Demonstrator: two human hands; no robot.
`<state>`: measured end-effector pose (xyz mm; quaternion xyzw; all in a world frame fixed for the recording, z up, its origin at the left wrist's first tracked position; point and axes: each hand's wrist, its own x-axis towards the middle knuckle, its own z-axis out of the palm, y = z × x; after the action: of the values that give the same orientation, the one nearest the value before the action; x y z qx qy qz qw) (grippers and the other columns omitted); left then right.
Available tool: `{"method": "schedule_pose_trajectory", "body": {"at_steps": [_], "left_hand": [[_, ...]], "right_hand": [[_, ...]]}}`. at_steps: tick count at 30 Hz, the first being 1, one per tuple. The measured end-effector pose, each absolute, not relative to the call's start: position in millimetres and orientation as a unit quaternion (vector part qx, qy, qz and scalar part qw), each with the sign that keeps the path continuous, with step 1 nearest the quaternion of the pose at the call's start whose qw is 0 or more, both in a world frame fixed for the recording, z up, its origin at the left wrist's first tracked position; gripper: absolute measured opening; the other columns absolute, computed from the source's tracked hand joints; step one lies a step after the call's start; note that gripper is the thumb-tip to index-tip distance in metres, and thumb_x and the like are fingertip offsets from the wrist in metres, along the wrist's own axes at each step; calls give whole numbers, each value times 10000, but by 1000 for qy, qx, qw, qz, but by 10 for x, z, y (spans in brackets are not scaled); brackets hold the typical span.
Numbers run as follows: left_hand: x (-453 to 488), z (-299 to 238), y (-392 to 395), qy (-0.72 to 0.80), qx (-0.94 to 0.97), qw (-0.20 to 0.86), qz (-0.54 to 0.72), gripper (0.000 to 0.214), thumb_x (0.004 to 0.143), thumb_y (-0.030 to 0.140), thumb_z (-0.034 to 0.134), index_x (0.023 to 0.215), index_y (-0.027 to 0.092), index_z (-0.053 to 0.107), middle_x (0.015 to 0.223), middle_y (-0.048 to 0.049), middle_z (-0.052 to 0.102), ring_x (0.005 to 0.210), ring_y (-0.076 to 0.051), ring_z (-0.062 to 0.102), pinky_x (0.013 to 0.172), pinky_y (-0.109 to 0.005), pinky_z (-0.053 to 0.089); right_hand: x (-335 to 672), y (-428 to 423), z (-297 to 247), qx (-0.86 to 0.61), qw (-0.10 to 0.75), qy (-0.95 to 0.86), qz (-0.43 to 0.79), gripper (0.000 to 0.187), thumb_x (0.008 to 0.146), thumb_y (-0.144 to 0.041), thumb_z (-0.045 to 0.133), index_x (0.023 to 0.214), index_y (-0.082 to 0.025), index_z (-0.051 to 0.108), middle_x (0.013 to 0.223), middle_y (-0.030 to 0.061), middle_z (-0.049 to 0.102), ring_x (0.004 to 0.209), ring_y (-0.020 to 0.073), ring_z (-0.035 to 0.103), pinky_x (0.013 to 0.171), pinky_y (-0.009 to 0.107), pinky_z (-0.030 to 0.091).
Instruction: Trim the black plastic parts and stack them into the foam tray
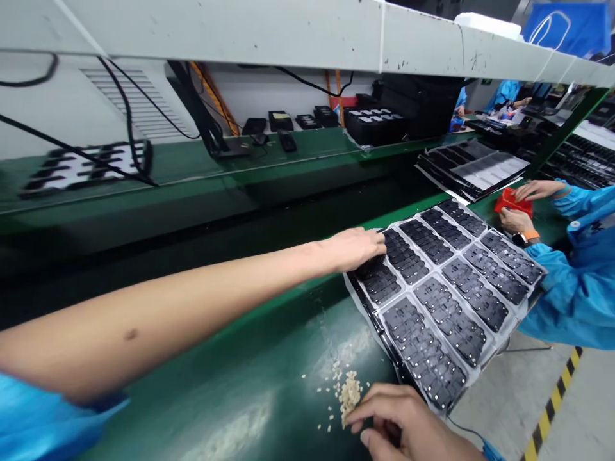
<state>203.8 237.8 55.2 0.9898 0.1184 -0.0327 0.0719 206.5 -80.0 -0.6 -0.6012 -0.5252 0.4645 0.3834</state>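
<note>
My left hand (pixel 358 250) reaches to the far left edge of a tray (pixel 427 276), its fingers curled down over a black plastic part (pixel 371 265) that is mostly hidden under them. Rows of flat black plastic parts (pixel 423 346) fill the tray's pale compartments. Lower down, my right hand (pixel 408 419) is beside a small heap of tiny beige pieces (pixel 350 392). Its index fingertip touches the heap's near edge, and the thumb stands a little apart from it. More beige pieces lie scattered to the heap's left on the green tabletop (pixel 230 378).
At the right a co-worker in blue sleeves (pixel 571 269) holds a red object (pixel 514 202). Behind the tray lies a stack of dark sheets (pixel 473 166). A grey shelf beam (pixel 288 32) crosses overhead. Black cables (pixel 127 115) hang at the left, near another tray (pixel 91 165).
</note>
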Motion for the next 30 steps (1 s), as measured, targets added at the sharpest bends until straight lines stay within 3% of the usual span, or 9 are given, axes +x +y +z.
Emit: {"method": "schedule_pose_trajectory", "body": {"at_steps": [3, 8, 13, 18, 21, 25, 28, 30], "left_hand": [[1943, 530, 2373, 186, 978, 57, -76, 198, 973, 270, 629, 1140, 196, 705, 1208, -138, 710, 1103, -303, 711, 934, -374, 547], [1924, 360, 2265, 266, 957, 66, -96, 476, 948, 525, 685, 1167, 102, 681, 1193, -228, 722, 1120, -371, 721, 905, -396, 573], [2000, 310, 2251, 260, 957, 96, -85, 446, 955, 418, 734, 1281, 129, 641, 1321, -172, 694, 1211, -306, 679, 1016, -434, 552], [2064, 333, 2310, 246, 958, 116, -92, 376, 982, 341, 722, 1308, 168, 651, 1368, -119, 663, 1230, -295, 656, 1031, -520, 557], [2093, 326, 2299, 245, 957, 122, -92, 389, 989, 329, 716, 1339, 179, 639, 1392, -120, 647, 1236, -299, 652, 1029, -525, 562], [2143, 333, 2300, 274, 949, 123, -101, 400, 997, 342, 706, 1354, 180, 627, 1371, -117, 653, 1183, -289, 676, 983, -508, 590], [2186, 368, 2325, 302, 939, 120, -110, 383, 1001, 344, 703, 1338, 178, 634, 1333, -111, 669, 1135, -274, 694, 945, -484, 608], [2208, 400, 2346, 309, 937, 119, -112, 377, 1002, 341, 701, 1336, 179, 635, 1328, -109, 671, 1129, -271, 697, 938, -476, 611]], "right_hand": [[2123, -758, 61, -594, 395, -530, 458, 381, 883, -68, 638, 1161, -265, 810, 1097, 48, 770, 952, 197, 717, 838, 282, 554], [2264, -691, 157, -595, 424, -546, 410, 330, 940, -103, 591, 1159, -238, 797, 986, 47, 753, 854, 181, 700, 770, 276, 550], [2359, -661, 222, -612, 409, -559, 381, 296, 984, -147, 566, 1160, -232, 789, 947, 53, 726, 837, 195, 674, 689, 276, 523], [2499, -647, 386, -615, 387, -586, 359, 318, 984, -115, 564, 1182, -237, 781, 980, 52, 731, 818, 189, 673, 682, 275, 519], [2728, -478, 459, -624, 363, -624, 300, 343, 982, -81, 559, 1206, -238, 767, 1014, 51, 741, 881, 198, 690, 767, 299, 545], [3130, 140, 335, -688, 304, -648, 119, 305, 962, -57, 595, 1198, -185, 741, 1050, 76, 736, 894, 214, 693, 876, 376, 568], [3348, 699, 154, -706, 278, -644, 93, 345, 918, 3, 642, 1222, -141, 720, 1220, 146, 700, 1145, 271, 652, 1040, 439, 514], [3416, 962, 65, -712, 254, -648, 94, 361, 874, 9, 721, 1212, -119, 722, 1242, 162, 696, 1183, 288, 640, 1071, 439, 491]]}}
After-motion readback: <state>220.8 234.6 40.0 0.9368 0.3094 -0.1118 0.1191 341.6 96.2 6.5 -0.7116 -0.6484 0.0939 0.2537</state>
